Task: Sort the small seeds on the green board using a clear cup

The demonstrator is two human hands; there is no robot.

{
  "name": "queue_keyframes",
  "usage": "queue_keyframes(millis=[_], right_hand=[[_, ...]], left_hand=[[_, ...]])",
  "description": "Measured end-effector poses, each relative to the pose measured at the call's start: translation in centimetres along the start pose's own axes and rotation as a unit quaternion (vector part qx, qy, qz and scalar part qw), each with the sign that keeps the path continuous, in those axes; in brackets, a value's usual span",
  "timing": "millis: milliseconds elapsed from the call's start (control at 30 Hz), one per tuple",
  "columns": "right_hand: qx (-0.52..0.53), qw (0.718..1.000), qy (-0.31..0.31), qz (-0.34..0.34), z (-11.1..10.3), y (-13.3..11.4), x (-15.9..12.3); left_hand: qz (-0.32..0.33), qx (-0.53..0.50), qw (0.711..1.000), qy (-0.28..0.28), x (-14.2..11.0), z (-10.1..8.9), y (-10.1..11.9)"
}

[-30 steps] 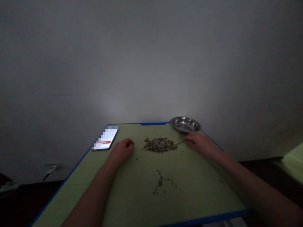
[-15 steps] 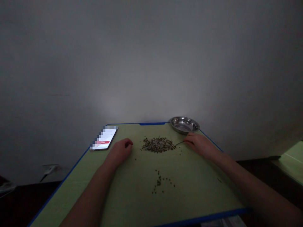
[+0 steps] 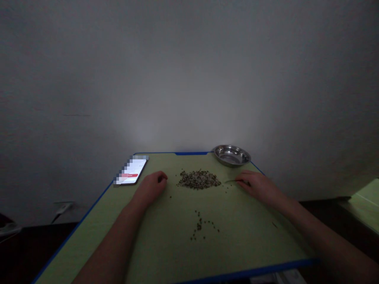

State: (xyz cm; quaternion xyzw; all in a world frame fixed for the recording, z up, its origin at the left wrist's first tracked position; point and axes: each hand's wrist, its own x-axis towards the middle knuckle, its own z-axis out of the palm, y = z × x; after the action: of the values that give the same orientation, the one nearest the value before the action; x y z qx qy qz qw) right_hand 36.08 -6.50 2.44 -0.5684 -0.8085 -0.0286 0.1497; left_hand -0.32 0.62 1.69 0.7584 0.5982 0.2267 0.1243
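Tweezers (image 3: 230, 181) in right hand (image 3: 250, 182) point left, nearly level, toward pile (image 3: 199, 180).

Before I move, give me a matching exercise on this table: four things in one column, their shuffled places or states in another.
1. phone
2. bowl
3. grain pile
4. right hand

A. holding a thin tool
B. heaped, speckled dark and pale
C. screen lit
D. shiny silver, beyond the right hand

Pairs: 1-C, 2-D, 3-B, 4-A
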Motion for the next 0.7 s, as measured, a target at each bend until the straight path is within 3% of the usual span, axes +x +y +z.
queue_keyframes(millis=[367,700], right_hand=[[0.029,1.0,0.003,-0.002,-0.1,-0.4,0.3],[0.045,0.999,-0.011,-0.008,-0.3,-2.2,0.2]], left_hand=[[-0.009,0.004,1.0,-0.01,-0.1,-0.2,0.4],[-0.005,0.003,1.0,-0.005,-0.1,-0.2,0.3]])
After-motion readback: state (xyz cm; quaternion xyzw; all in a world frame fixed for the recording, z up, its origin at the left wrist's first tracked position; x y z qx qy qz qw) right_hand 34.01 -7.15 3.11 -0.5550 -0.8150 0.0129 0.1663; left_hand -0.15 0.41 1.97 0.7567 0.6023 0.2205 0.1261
